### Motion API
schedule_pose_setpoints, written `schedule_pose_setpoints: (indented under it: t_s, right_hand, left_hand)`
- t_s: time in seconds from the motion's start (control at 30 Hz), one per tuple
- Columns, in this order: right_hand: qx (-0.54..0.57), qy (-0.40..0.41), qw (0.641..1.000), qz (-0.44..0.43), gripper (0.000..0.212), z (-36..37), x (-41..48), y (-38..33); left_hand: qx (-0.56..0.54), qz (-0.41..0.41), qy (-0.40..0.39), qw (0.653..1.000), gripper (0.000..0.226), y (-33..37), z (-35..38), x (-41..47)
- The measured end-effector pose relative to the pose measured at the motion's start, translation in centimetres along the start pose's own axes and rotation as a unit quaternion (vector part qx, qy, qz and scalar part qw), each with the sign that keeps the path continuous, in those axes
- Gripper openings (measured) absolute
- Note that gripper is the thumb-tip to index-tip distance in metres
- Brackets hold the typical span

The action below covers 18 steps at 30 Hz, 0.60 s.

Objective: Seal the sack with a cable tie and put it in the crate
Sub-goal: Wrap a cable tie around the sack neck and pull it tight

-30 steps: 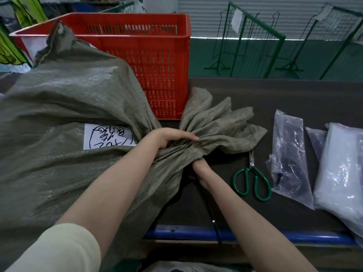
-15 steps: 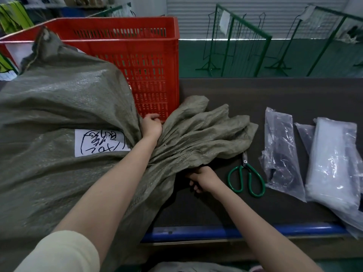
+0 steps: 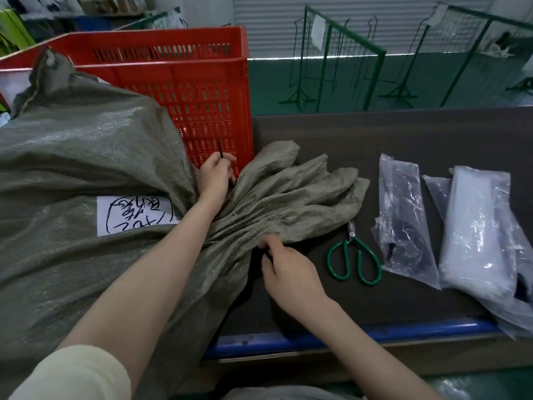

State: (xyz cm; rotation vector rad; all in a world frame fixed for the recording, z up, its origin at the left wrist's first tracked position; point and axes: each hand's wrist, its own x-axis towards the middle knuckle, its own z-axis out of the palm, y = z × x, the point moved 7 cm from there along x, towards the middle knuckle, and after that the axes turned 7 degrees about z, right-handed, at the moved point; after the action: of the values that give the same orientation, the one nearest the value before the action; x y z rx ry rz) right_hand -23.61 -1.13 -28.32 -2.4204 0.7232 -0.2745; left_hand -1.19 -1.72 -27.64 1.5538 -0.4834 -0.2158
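Note:
A large grey-green woven sack (image 3: 86,168) lies on its side across the left of the table, with a white handwritten label (image 3: 135,215) on it. Its gathered neck (image 3: 245,226) fans out to the right. A thin black cable tie (image 3: 221,153) pokes up from my left hand (image 3: 215,176), which grips it behind the neck, close to the crate. My right hand (image 3: 288,272) pinches the tie's other end at the near side of the neck; the tie's middle is hidden by the fabric. The red slotted crate (image 3: 202,90) stands behind the sack.
Green-handled scissors (image 3: 353,258) lie right of the neck on the dark table (image 3: 403,134). Two clear plastic bags (image 3: 403,215) (image 3: 484,235) lie at the right. The table's near edge is a blue bar (image 3: 403,332). Green wire racks (image 3: 340,62) stand on the floor beyond.
My left hand moved from on top of the neck to behind it, and now holds the tie's end sticking up. My right hand shifted slightly at the neck's near side.

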Motion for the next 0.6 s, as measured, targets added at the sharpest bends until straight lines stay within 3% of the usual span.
schedule_pose_setpoints:
  t_s: [0.1, 0.27, 0.33, 0.4, 0.47, 0.6]
  right_hand:
    - [0.052, -0.011, 0.997, -0.062, 0.019, 0.0, -0.1, -0.7]
    - [0.075, -0.04, 0.99, -0.114, 0.028, 2.0, 1.4, -1.3]
    - [0.074, -0.03, 0.99, -0.113, 0.028, 2.8, 1.7, -1.3]
    - [0.106, -0.035, 0.985, -0.128, 0.026, 3.5, 1.7, -1.6]
    - [0.197, -0.028, 0.972, -0.129, 0.022, 3.3, 1.8, -1.8]
    - [0.441, -0.01, 0.897, 0.033, 0.014, 2.4, 3.5, 0.2]
  left_hand:
    - [0.012, 0.052, -0.118, 0.992, 0.034, 1.6, 1.5, -0.6]
    - [0.026, 0.022, -0.331, 0.943, 0.027, 2.9, 3.9, -2.3]
    - [0.111, 0.01, -0.43, 0.896, 0.031, 2.5, 4.2, -3.4]
    - [0.236, 0.019, -0.516, 0.823, 0.041, 1.8, 4.0, -4.3]
    - [0.266, -0.004, -0.559, 0.786, 0.052, 1.4, 3.4, -5.0]
    - [0.235, -0.06, -0.546, 0.802, 0.059, 0.9, 2.5, -5.5]
